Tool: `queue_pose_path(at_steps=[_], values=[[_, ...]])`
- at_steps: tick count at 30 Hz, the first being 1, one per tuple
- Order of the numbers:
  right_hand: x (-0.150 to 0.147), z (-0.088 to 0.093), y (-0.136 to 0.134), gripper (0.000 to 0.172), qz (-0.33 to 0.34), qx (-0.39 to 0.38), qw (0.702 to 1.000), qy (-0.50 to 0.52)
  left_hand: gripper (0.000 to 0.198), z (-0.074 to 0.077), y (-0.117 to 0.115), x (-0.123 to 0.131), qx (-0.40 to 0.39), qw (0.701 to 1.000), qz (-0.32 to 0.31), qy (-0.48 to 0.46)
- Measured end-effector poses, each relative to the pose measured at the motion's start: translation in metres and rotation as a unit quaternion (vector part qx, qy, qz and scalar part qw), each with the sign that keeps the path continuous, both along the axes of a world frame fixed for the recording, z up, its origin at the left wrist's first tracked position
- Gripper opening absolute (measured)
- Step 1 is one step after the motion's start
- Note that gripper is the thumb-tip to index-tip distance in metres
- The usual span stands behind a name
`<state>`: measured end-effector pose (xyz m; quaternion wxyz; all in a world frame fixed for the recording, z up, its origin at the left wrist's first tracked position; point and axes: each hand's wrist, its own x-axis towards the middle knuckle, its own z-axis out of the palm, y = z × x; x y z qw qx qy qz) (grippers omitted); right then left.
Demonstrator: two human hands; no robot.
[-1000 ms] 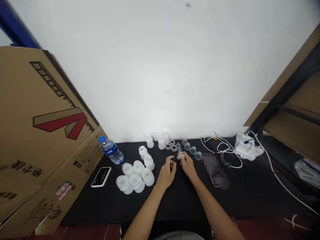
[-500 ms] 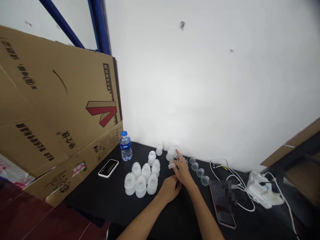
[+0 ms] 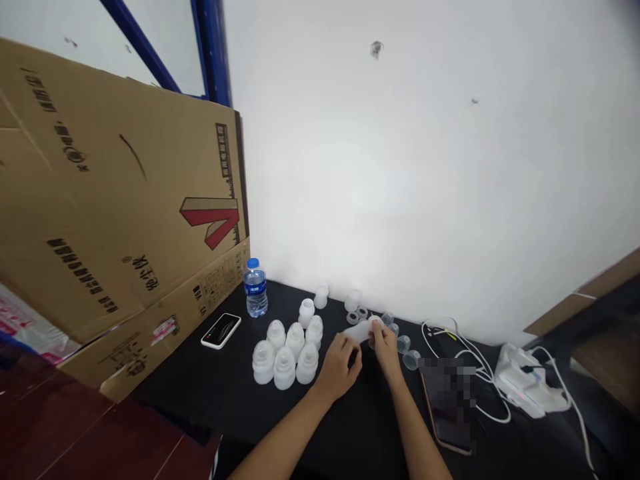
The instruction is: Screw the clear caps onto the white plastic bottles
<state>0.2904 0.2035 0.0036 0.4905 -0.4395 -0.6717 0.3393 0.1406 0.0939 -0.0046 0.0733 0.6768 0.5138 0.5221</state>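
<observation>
My right hand [image 3: 385, 343] is closed round a small white plastic bottle [image 3: 361, 331] that lies tilted between my two hands above the black table [image 3: 230, 393]. Just left of it, my left hand [image 3: 340, 365] has its fingers curled and its fingertips close to the bottle's base. A cluster of several finished white bottles [image 3: 287, 353] stands upright to the left of my left hand. Small clear caps [image 3: 404, 344] and rings [image 3: 353, 317] lie in a row behind my hands, with three more white bottles [image 3: 321, 296] near the wall.
A water bottle [image 3: 255, 288] and a white phone [image 3: 221, 331] sit at the left by large leaning cardboard boxes [image 3: 110, 220]. A dark phone [image 3: 447, 408], white cables [image 3: 453, 340] and a white charger block [image 3: 527, 389] lie at the right.
My right hand reached to the back row and has come back holding a white bottle. My left hand has lifted toward it. The view swung left and tilted.
</observation>
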Motion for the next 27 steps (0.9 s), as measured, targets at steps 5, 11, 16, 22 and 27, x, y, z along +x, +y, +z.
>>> queue_pose_path(at_steps=[5,11,16,22,27], values=[[0.020,-0.012,-0.017,0.066,0.047,-0.055,0.995,0.066,0.040,-0.003,0.002,-0.002,-0.028,0.999,0.007,-0.023],[0.019,-0.001,-0.017,0.044,0.031,-0.082,0.982,0.170,0.052,-0.003,0.002,-0.005,-0.162,0.983,-0.036,-0.079],[0.027,0.003,-0.014,0.057,-0.025,-0.060,0.982,0.177,0.053,0.000,-0.002,-0.005,-0.166,0.983,-0.061,-0.051],[0.016,-0.004,-0.020,0.044,0.051,-0.060,0.987,0.140,0.052,0.000,-0.002,-0.004,-0.132,0.987,-0.084,-0.023],[0.013,0.000,-0.023,0.040,0.112,-0.081,0.979,0.149,0.050,-0.001,-0.002,-0.004,-0.126,0.989,-0.069,-0.020]])
